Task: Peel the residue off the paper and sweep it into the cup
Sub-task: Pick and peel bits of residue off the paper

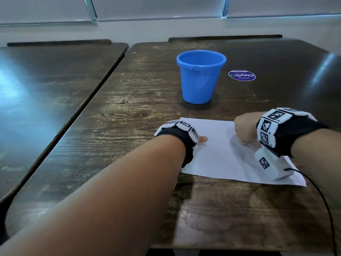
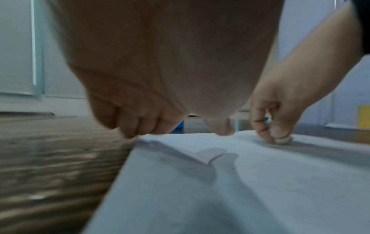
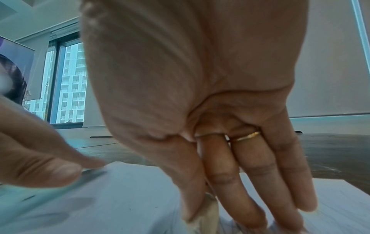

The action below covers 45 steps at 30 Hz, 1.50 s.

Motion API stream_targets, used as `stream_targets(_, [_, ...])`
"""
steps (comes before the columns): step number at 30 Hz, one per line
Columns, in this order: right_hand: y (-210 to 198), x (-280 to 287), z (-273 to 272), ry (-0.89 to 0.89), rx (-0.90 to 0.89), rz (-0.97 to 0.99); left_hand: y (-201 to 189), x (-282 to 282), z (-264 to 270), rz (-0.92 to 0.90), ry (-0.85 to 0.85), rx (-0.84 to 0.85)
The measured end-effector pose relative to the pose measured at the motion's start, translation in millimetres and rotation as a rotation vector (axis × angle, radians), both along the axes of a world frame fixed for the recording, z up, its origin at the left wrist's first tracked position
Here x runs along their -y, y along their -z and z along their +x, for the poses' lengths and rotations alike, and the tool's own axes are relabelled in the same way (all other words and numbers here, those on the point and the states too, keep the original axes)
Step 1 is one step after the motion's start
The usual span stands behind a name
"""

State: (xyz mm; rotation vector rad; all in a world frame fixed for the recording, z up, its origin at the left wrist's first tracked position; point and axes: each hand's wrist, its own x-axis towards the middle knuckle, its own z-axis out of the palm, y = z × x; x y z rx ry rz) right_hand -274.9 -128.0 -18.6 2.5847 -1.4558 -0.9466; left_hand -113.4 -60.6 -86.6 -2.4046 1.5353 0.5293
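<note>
While left hand [image 1: 202, 139] pins paper [image 1: 217, 154] | right hand [image 1: 244, 129] pinches residue [image 2: 283, 140]

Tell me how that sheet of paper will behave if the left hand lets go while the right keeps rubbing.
The paper looks thin and floppy: its near corner is already folded over. It would probably slide or wrinkle on the smooth table, since only the left hand pins its edge. The right hand, pinching a pale lump, drags sideways on it.
</note>
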Motion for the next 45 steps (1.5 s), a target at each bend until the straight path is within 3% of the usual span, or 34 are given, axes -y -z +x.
stream_targets(5, [-0.5,-0.5,2.5,-0.004,0.001,-0.013,-15.3,-4.6,-41.0,-0.048,0.285,-0.113])
stream_targets(7, [-0.5,-0.4,2.9,0.002,0.008,-0.022,-6.3,-4.8,-43.2,-0.011,0.305,-0.133])
stream_targets(11, [1.3,2.1,1.6,0.003,0.009,-0.022,7.0,-1.3,-25.1,-0.003,0.230,-0.143])
stream_targets(17, [1.1,3.4,1.0,-0.006,0.010,-0.014,7.6,6.4,1.9,-0.053,-0.071,-0.105])
stream_targets(19, [1.2,4.1,1.4,-0.012,0.015,-0.016,4.0,9.5,1.6,-0.063,-0.100,-0.090])
stream_targets(24, [0.0,3.2,3.3,-0.014,0.022,-0.020,-20.6,7.1,-33.6,-0.102,0.281,-0.077])
stream_targets(28, [0.5,2.6,0.3,-0.021,0.054,-0.030,-15.7,10.7,-49.1,0.022,0.439,-0.118])
stream_targets(33, [-1.3,2.8,-0.9,-0.001,0.054,-0.010,3.8,22.6,-17.8,0.021,0.202,-0.175])
stream_targets(39, [0.6,5.2,-1.0,-0.016,0.044,-0.026,21.2,24.4,5.9,0.000,-0.103,-0.045])
stream_targets(41, [-0.1,6.0,0.0,-0.017,0.033,-0.016,8.6,15.7,-5.6,0.016,-0.054,-0.019])
stream_targets(45, [0.0,8.3,0.3,-0.025,0.028,-0.010,-29.8,-24.4,-51.5,-0.007,0.202,-0.078])
